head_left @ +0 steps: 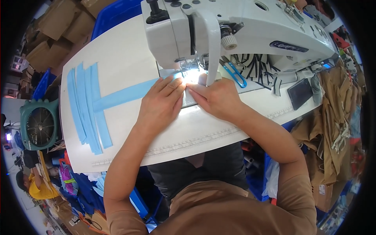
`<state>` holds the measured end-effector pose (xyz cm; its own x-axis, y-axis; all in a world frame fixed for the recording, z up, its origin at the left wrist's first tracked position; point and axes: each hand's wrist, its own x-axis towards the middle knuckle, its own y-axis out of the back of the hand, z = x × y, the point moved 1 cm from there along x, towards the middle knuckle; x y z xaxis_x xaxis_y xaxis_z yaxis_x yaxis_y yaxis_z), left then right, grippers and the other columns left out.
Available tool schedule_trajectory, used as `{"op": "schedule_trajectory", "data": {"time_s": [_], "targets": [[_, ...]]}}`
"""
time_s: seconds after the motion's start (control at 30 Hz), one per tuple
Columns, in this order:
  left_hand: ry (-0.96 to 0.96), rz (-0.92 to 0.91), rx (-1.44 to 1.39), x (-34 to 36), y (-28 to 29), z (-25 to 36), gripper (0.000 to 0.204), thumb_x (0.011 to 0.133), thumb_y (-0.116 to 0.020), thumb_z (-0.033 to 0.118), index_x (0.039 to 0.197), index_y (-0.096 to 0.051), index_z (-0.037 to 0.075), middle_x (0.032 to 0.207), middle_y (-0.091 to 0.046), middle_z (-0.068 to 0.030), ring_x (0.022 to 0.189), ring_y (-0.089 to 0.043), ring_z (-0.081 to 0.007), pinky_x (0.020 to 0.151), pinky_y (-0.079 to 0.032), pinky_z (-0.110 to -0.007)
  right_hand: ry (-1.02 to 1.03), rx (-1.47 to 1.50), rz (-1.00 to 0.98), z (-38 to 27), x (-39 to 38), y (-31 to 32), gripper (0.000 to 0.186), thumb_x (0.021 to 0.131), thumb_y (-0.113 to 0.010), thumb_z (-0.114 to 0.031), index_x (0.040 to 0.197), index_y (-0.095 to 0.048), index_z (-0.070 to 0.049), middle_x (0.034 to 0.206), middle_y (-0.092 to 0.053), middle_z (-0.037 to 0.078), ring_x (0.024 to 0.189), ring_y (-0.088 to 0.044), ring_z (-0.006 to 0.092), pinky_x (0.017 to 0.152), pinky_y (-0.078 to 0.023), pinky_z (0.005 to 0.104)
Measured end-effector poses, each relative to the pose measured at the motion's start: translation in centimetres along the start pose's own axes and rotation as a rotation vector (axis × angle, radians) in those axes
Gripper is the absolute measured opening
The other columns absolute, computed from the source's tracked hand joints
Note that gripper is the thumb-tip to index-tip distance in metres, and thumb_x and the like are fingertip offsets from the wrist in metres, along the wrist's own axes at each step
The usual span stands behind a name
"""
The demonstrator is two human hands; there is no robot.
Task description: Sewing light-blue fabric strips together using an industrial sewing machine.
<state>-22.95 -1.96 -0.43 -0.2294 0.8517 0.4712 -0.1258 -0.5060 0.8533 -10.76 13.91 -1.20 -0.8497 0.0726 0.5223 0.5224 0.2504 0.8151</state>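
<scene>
lettered badge (289,46) on sewing machine (246,33); printed ruler scale (196,141) on table (125,66).

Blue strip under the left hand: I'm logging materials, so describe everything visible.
The light blue strip is long, narrow and flat, with nearly straight edges, and looks like fabric. It lies on the white table, slanting up rightward toward the sewing machine. Its left end meets other blue strips. The left hand covers its right part; its far end is hidden. Whether the right hand touches it is unclear.
</scene>
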Motion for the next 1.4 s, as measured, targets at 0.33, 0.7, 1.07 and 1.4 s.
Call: {"op": "schedule_trajectory", "data": {"time_s": [0.33, 0.7, 1.07, 1.4], "targets": [[-0.021, -0.024, 0.005, 0.4, 0.2, -0.3, 0.019, 0.091, -0.069, 0.009, 0.109, -0.073, 0.005, 0.117, -0.071, -0.0103, 0.118, -0.065, -0.03, 0.105, -0.052, -0.044, -0.031, -0.033, -0.034, 0.3, 0.1, -0.6, 0.012, 0.092, -0.068, -0.025, 0.096, -0.076, -0.017, 0.066, -0.064, 0.005, 0.063, -0.065, 0.0248, 0.054, -0.05, 0.0396], [-0.001, -0.001, -0.04, 0.8, -0.2, -1.2, 0.013, 0.092, -0.068, 0.009, 0.104, -0.072, 0.005, 0.112, -0.071, -0.0101, 0.116, -0.065, -0.0308, 0.106, -0.051, -0.045, -0.058, -0.054, -0.049, 0.4, 0.2, -0.6, 0.016, 0.094, -0.066, -0.027, 0.102, -0.077, -0.019, 0.067, -0.063, 0.005, 0.066, -0.066, 0.0243, 0.056, -0.051, 0.0397], [0.038, -0.003, -0.057, 0.9, -0.4, -0.9, 0.013, 0.09, -0.07, 0.01, 0.101, -0.072, 0.004, 0.112, -0.071, -0.0111, 0.117, -0.065, -0.0314, 0.109, -0.049, -0.047, -0.068, -0.055, -0.079, 0.3, 0.0, -0.2, 0.016, 0.094, -0.066, -0.026, 0.102, -0.077, -0.017, 0.069, -0.064, 0.006, 0.067, -0.066, 0.0254, 0.058, -0.052, 0.0399], [0.048, 0.017, -0.04, 0.6, -0.5, -0.9, 0.015, 0.091, -0.07, 0.012, 0.103, -0.073, 0.004, 0.116, -0.072, -0.0118, 0.12, -0.064, -0.0318, 0.109, -0.048, -0.048, -0.067, -0.043, -0.107, 0.3, 0.1, -0.3, 0.014, 0.091, -0.068, -0.024, 0.1, -0.075, -0.016, 0.068, -0.063, 0.006, 0.065, -0.065, 0.0262, 0.058, -0.051, 0.0403]]}}
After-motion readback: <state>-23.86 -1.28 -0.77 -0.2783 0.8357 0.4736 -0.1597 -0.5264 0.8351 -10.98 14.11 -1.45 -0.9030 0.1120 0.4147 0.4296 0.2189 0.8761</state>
